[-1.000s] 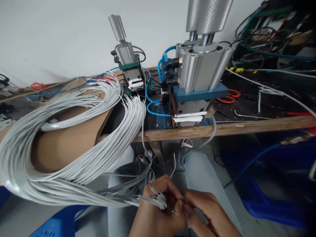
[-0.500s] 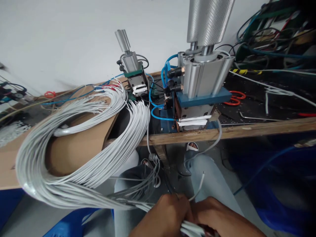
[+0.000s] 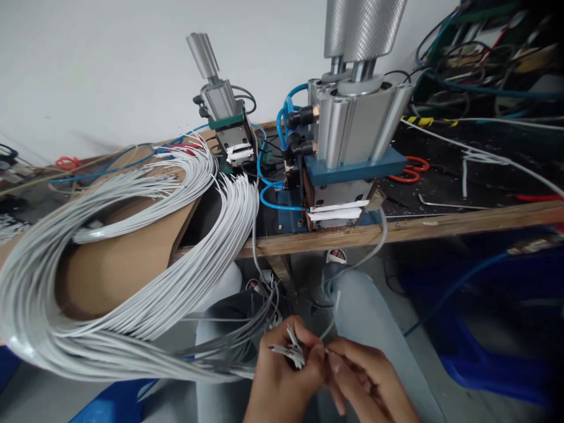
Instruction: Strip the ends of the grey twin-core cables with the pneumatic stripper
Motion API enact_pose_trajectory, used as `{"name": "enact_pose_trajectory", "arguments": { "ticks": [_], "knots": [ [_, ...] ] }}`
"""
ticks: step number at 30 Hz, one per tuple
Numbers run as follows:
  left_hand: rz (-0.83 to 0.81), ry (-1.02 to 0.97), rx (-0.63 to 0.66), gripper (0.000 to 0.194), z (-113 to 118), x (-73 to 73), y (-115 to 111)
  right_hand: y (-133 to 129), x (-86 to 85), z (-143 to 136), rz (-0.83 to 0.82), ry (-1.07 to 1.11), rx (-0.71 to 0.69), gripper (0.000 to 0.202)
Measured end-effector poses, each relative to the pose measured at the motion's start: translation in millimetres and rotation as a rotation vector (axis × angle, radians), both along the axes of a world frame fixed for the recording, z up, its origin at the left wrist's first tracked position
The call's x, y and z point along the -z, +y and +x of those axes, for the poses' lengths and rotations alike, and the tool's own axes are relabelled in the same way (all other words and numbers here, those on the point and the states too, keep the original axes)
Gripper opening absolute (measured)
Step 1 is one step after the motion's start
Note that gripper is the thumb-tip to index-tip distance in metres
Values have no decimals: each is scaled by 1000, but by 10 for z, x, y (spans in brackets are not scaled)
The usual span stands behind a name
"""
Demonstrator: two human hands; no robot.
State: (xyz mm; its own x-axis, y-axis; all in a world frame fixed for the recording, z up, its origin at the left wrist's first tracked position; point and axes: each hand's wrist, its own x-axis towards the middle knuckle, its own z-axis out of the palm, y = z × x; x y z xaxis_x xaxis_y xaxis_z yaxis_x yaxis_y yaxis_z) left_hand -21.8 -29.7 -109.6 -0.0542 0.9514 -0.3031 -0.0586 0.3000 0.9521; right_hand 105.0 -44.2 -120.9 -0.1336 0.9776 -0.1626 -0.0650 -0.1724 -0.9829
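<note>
My left hand (image 3: pixel 286 370) is closed around several grey-white cables, their cut ends (image 3: pixel 288 351) poking up between thumb and fingers. Beside it, my right hand (image 3: pixel 370 376) pinches a small cable end at the left thumb and fingertip. Both hands are over my lap and touch or nearly touch. From the left, a large coiled bundle of grey-white cables (image 3: pixel 132 358) stretches toward my left hand. Its upper ends, white and loose, fan out near the table edge. The cables' path below my left hand is hidden.
A press with silver cylinders and a blue plate (image 3: pixel 352 164) stands at the edge of the wooden table (image 3: pixel 440 223). Behind it to the left is a smaller press (image 3: pixel 220 111). Cardboard (image 3: pixel 118 276) lies under the coil. Blue plastic stools (image 3: pixel 476 364) stand below.
Both hands have come up and turned, so the cable ends now show in my left grip. My right fingers have moved to a pinch beside it. The view has shifted slightly.
</note>
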Motion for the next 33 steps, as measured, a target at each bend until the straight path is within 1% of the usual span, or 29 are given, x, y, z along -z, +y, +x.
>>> {"name": "enact_pose_trajectory", "arguments": {
  "ticks": [2,5,7,10,13,16,18,21,24,26,28,31,32,33],
  "knots": [
    [-31,-106,-52,21,72,-28,-15,-26,92,-129,-67,130,26,37],
    [-32,-146,-120,27,129,-10,-38,-50,186,-265,-106,217,132,38],
    [-3,-156,-171,31,147,22,-48,-54,200,-318,-130,237,197,36],
    [0,-223,-201,37,156,55,-51,-45,173,-357,-154,249,215,37],
    [7,-250,-189,37,146,66,-46,-32,142,-365,-125,217,226,38],
    [60,-208,-160,33,119,71,-40,-27,133,-354,-95,175,252,38],
    [80,-186,-122,30,103,73,-32,-27,134,-339,-100,160,258,39],
    [77,-191,-57,27,95,55,-2,-21,123,-311,-99,130,225,38],
    [80,-138,-40,23,110,-24,63,-1,89,-289,-88,118,208,35],
    [64,-112,-17,19,120,-117,125,26,60,-261,-60,110,217,32],
    [50,-136,19,18,117,-230,197,72,32,-200,5,67,231,31],
    [84,-147,52,18,79,-376,308,193,-15,-24,166,-62,277,23],
    [100,-143,58,18,62,-408,344,246,-34,48,248,-107,259,19],
    [109,-147,60,18,48,-428,378,305,-55,118,352,-151,210,19]
  ]
}}
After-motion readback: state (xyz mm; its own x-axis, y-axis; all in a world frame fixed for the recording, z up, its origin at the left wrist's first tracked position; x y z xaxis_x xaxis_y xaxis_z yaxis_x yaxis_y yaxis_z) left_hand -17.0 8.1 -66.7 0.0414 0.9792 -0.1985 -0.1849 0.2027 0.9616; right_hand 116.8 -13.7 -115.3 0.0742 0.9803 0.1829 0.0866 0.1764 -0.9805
